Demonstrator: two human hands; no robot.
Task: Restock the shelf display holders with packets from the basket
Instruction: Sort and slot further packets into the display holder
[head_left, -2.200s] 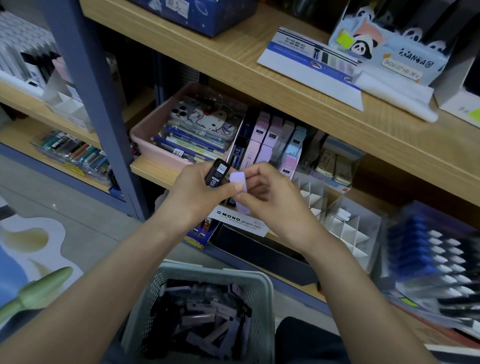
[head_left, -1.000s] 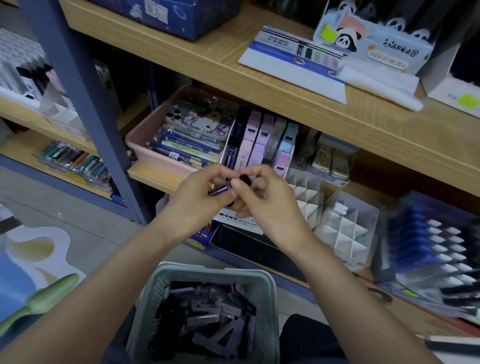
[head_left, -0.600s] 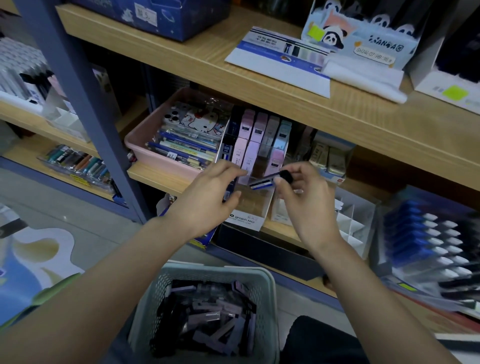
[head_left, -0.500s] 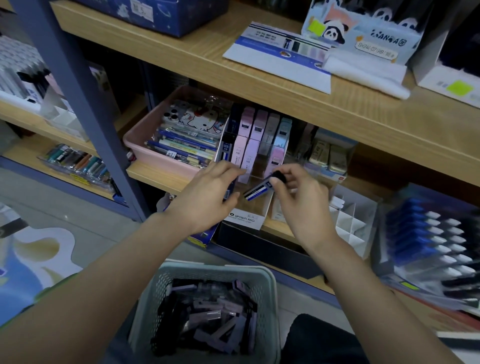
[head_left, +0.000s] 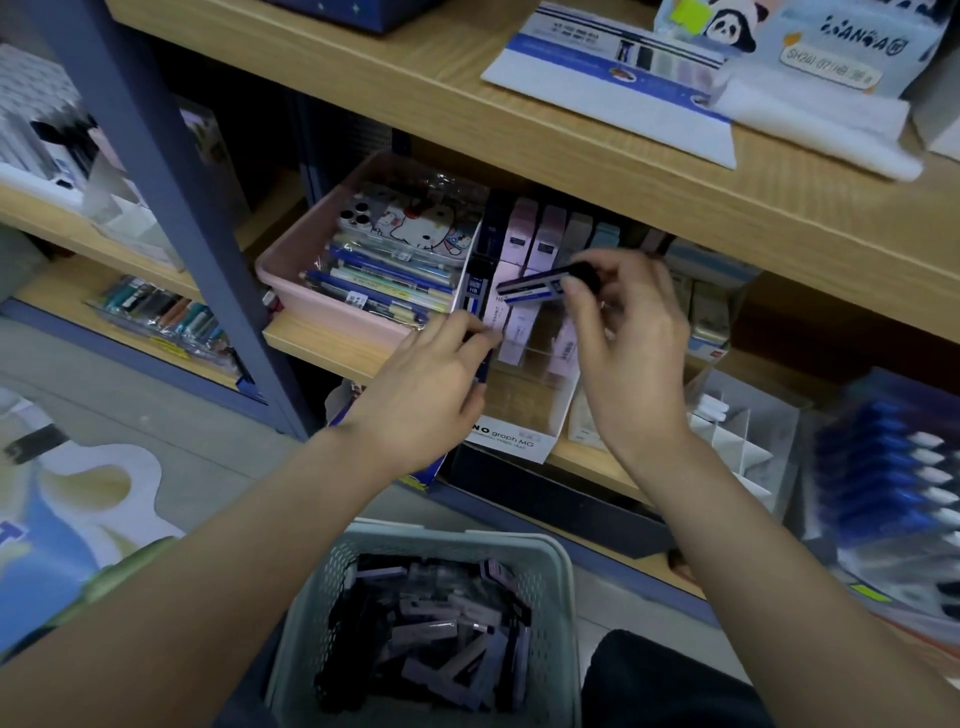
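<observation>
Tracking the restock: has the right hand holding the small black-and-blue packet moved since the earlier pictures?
Yes. The right hand has carried the black-and-blue packet up and rightward, over the white MONO display holder.

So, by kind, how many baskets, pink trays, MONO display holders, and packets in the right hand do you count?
Basket: 1
Pink tray: 1
MONO display holder: 1
Packet pinched by the right hand: 1
Total: 4
</observation>
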